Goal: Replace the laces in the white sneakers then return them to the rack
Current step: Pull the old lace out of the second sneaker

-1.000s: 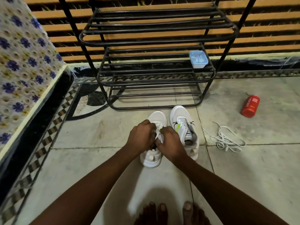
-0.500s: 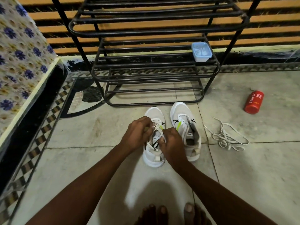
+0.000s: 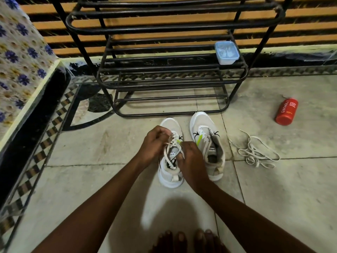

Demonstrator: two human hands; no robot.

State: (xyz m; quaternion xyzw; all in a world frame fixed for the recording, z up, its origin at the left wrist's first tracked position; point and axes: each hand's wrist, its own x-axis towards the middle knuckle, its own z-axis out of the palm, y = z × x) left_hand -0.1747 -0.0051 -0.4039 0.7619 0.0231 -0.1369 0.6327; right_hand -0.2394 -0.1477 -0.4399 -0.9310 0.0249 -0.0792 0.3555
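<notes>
Drawn slightly apart since before, the left hand (image 3: 153, 143) and right hand (image 3: 191, 157) pinch the lace (image 3: 170, 148) over the first sneaker (image 3: 170, 179); right of the fingers, the second sneaker (image 3: 207, 143) looks unlaced, with loose laces (image 3: 255, 152) beyond and the rack (image 3: 164, 28) ahead holding neither shoe.

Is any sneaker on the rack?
No, both sneakers stand on the floor in front of the rack.

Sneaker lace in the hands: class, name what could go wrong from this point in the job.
1. The left hand and right hand both pinch the lace over the sneaker; uneven pulling could leave one end short.
2. The loose laces lie tangled on the floor beside the other sneaker; they may knot, or catch a bare foot.
</notes>
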